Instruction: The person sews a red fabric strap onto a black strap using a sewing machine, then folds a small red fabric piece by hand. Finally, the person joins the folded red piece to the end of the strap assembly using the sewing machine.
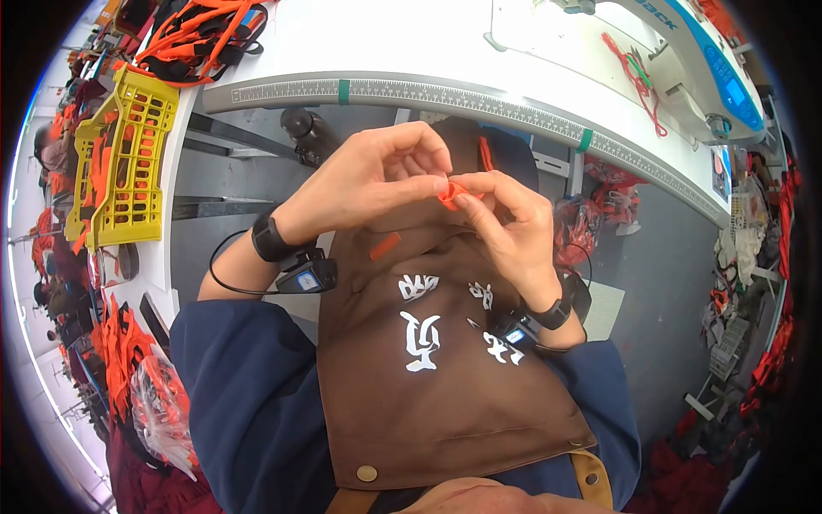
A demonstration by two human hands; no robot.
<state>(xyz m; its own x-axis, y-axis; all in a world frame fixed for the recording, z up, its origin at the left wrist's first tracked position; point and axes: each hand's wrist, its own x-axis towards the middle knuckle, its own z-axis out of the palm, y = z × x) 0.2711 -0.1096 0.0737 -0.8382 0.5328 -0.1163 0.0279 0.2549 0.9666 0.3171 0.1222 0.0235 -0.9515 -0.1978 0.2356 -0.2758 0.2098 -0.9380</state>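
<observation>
"What are the hands doing?"

"The right hand is pinching a small orange strip between thumb and index finger, above the brown apron."

"And the left hand?"

"Its fingers are curling and its thumb is meeting the strip; whether it's gripping, I can't tell."

"What's lying on the table?"

"Orange and black straps are lying near the yellow basket."

1. The head view looks from the person's head steeply down the brown apron, very close.
2. It faces forward past the left hand and right hand, both near, to the ruler-edged bench.
3. Its frame is a wide, round fisheye.
</observation>
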